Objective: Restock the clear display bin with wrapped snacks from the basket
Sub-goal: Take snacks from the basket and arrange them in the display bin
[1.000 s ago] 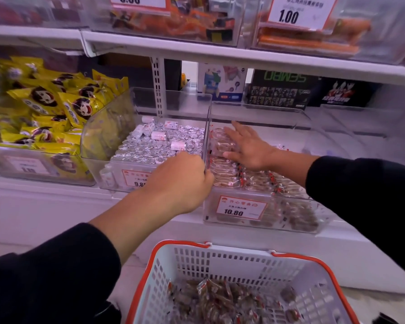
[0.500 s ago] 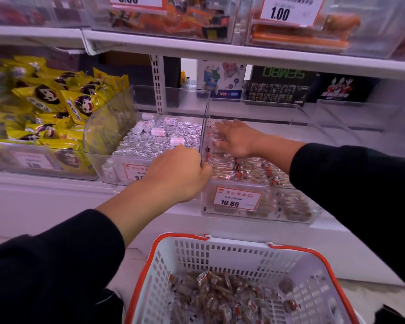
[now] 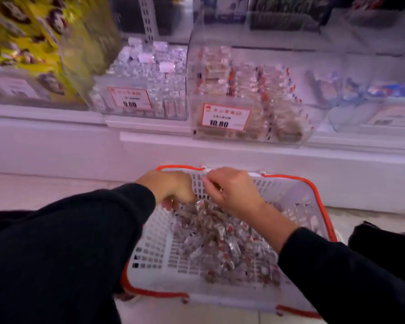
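Head view: both hands, left hand (image 3: 171, 188) and right hand (image 3: 229, 190), curl into wrapped snacks (image 3: 220, 239) in basket (image 3: 313, 183), grips unclear; should scoop a firm bunch for clear display bin (image 3: 250, 90).

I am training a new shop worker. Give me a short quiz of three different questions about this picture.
1. True or false: both hands are inside the basket.
2. Which price tag is on the clear display bin straight above the basket? A) 1.00 B) 10.80 C) 5.00
3. Fill in: the basket's rim is ___ in colour.

Key: 1 true: the left hand and right hand reach into the wrapped snacks. 2 B. 3 red.
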A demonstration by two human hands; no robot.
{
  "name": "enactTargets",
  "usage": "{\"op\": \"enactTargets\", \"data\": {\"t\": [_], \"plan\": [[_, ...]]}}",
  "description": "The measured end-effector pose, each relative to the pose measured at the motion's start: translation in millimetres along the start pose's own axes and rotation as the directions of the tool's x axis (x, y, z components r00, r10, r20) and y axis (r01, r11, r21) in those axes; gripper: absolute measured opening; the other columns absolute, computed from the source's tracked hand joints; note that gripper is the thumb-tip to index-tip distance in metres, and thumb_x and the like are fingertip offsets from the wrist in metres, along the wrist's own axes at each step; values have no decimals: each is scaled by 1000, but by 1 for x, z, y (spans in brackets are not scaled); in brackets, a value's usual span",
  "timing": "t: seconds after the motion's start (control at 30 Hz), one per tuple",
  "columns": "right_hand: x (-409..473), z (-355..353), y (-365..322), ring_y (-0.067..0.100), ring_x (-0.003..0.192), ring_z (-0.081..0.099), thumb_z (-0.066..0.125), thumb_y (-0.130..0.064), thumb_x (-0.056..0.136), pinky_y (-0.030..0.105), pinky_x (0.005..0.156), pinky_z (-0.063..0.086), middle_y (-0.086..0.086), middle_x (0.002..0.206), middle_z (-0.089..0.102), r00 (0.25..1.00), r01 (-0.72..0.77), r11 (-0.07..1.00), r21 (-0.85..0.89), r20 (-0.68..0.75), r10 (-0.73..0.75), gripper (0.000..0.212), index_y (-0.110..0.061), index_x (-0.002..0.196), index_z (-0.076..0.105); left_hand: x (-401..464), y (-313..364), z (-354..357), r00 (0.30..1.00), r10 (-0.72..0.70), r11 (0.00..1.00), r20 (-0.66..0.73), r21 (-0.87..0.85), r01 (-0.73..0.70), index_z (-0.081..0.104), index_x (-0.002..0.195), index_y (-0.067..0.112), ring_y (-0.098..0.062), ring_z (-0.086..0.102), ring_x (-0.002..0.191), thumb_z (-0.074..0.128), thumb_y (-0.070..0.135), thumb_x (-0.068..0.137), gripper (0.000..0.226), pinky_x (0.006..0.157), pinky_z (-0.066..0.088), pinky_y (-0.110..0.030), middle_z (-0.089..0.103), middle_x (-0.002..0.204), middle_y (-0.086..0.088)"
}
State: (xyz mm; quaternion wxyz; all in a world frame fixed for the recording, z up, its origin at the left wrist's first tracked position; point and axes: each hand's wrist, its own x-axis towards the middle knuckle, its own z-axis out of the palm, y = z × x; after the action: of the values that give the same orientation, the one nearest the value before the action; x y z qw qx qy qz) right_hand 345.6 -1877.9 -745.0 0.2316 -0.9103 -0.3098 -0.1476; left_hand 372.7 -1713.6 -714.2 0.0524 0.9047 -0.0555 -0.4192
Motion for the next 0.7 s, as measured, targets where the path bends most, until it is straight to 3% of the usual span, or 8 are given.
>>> {"op": "enactTargets", "data": {"t": [0.03,0.1,0.17,0.23,0.33,0.43,0.6,0.7], "plan": [[-24,27,11,31,90,65,54,-33,97,39,72,49,9,94,68,943,-154,987,-50,290,162,20,-16,92,64,13,0,27,1000,-20,1000,2,18,20,65,99,10,-28,70,83,51,30,95,24,58,55,-30,69,95,-11],[-80,69,40,31,127,51,58,-43,93,38,98,45,14,139,52,636,-438,879,-188,627,451,51,-15,135,49,40,-1,81,998,-63,997,16,43,62,57,132,13,-30,62,113,52,33,98,41,73,51,-34,58,134,-12],[-133,90,66,36,144,28,66,-50,87,41,114,32,18,157,24,333,-643,708,-292,726,602,88,-12,153,22,62,0,129,986,-120,989,114,-75,129,38,150,10,-30,50,130,54,36,100,58,86,47,-34,39,153,-10],[-169,100,86,37,145,24,77,-53,77,41,116,28,20,158,22,208,-809,529,-257,716,666,102,-13,152,21,83,1,169,974,-157,930,161,-308,201,15,157,10,-33,37,141,60,36,97,80,99,43,-35,23,162,-12],[-185,113,104,34,141,32,92,-54,54,39,112,35,16,154,30,155,-933,327,-147,657,738,130,-15,151,14,112,5,208,966,-209,703,149,-664,254,-23,153,12,-35,-1,152,79,41,82,128,123,13,-42,-19,163,-14],[-178,135,108,30,126,49,90,-62,48,34,98,45,3,128,50,227,-928,362,-93,628,744,135,-19,152,16,140,4,226,950,-294,586,107,-765,267,-24,154,16,-35,-7,152,90,40,66,145,123,14,-44,-27,161,-10],[-179,170,92,36,102,56,75,-76,49,29,73,43,18,127,44,339,-869,473,-142,526,780,118,-25,138,17,162,-11,244,927,-375,778,-20,-551,302,-1,158,13,-41,30,142,86,32,76,121,111,38,-41,-1,161,-20],[-182,176,88,36,90,60,74,-70,63,37,72,53,18,121,45,369,-891,444,-93,421,829,89,-27,127,31,166,-13,250,952,-301,831,-56,-506,233,27,149,15,-37,49,128,79,17,82,85,83,48,-35,37,151,-20]]}}
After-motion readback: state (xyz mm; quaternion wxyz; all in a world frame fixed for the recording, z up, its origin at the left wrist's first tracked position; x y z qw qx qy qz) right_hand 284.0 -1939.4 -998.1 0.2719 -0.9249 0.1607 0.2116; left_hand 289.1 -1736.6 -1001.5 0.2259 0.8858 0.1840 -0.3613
